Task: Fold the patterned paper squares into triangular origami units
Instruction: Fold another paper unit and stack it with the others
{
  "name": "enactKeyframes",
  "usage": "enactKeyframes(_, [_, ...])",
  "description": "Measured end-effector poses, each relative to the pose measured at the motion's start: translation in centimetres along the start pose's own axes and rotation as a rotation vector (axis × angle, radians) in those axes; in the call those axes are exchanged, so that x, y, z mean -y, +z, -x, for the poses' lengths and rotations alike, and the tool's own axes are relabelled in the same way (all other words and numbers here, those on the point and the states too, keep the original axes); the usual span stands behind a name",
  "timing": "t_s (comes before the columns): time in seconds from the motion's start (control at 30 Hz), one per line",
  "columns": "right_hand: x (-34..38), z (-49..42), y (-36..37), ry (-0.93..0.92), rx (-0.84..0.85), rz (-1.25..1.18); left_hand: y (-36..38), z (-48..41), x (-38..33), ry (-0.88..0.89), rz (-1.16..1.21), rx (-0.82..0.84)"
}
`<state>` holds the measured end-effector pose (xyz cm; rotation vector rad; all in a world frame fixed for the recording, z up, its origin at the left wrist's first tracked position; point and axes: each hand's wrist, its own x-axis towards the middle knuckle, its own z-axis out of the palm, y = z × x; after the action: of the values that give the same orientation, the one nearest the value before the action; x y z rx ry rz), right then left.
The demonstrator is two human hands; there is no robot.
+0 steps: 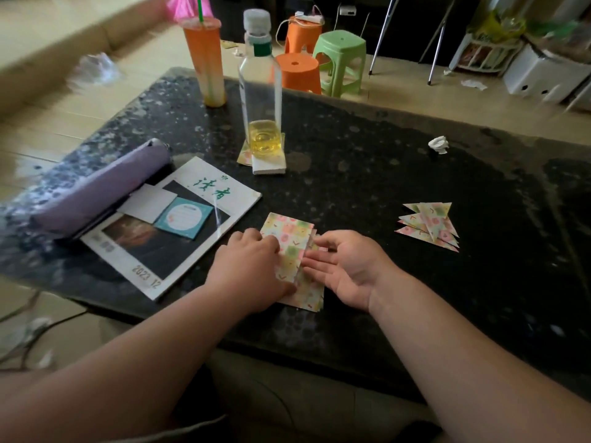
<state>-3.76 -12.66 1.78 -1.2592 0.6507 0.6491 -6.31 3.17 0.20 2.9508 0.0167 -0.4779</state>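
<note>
A small stack of pastel patterned paper squares (292,241) lies on the dark speckled table (383,174) near its front edge. My left hand (249,266) rests on the stack's left side, fingertips pressing the top sheet, whose right edge is lifted and folded over. My right hand (345,266) lies palm-up at the stack's right side, fingers spread and touching the paper's edge. To the right, apart from both hands, sits a pile of several folded triangular units (431,225) in the same pattern.
A magazine (179,231) with cards and a purple pencil case (99,187) lies at left. A bottle of yellow liquid (260,91) stands on coasters behind the stack, beside an orange drink cup (204,59). A crumpled paper ball (438,144) sits far right. Plastic stools (339,59) stand beyond the table.
</note>
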Motion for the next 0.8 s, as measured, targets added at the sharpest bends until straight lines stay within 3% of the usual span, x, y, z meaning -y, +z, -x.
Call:
enactKeyframes(0.33, [-0.1, 0.2, -0.4, 0.004, 0.048, 0.041, -0.5, -0.8, 0.5, -0.009, 0.16, 0.004])
enactKeyframes(0.8, [0.3, 0.7, -0.2, -0.049, 0.063, 0.073, -1.5, -0.6, 0.2, -0.035, 0.18, 0.025])
